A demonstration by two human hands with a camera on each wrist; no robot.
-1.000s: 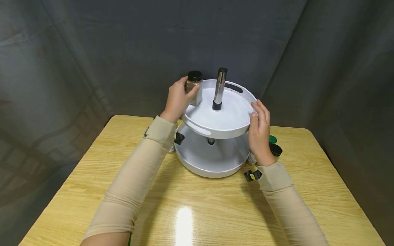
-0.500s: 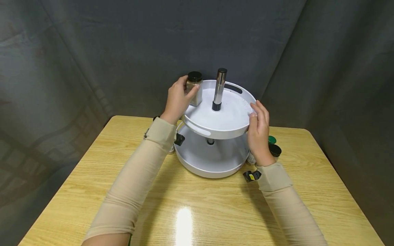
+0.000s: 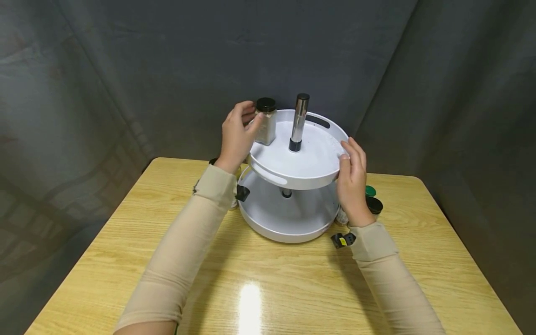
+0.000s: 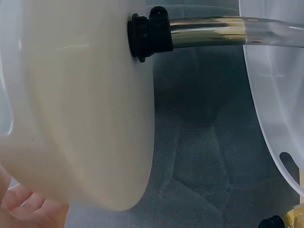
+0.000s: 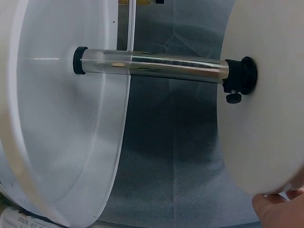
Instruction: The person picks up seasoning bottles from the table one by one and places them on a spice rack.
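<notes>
On the left side of the white two-tier tray's upper tier point(image 3: 310, 163) stands an upright clear jar point(image 3: 265, 130) with a black lid and pale contents. My left hand point(image 3: 237, 135) is just left of it, fingers loosely bent and parted from the jar, the thumb near its side. In the left wrist view, part of the left hand point(image 4: 31, 209) shows below the upper tier. My right hand point(image 3: 353, 181) grips the upper tier's right rim, thumb and fingers at the edge. The right wrist view shows its fingers point(image 5: 275, 209) against that tier.
The lower tier point(image 3: 289, 218) sits on the wooden table point(image 3: 268, 288). Right of the stand are jars with a green lid point(image 3: 370, 190) and a black lid point(image 3: 374, 204). Other jars are partly hidden at the left. A metal post point(image 3: 299, 121) rises through the upper tier. Grey cloth hangs behind.
My left hand has let go of the jar and moved slightly left, its fingers spreading away. The jar stays on the upper tier. The right hand keeps its place on the rim.
</notes>
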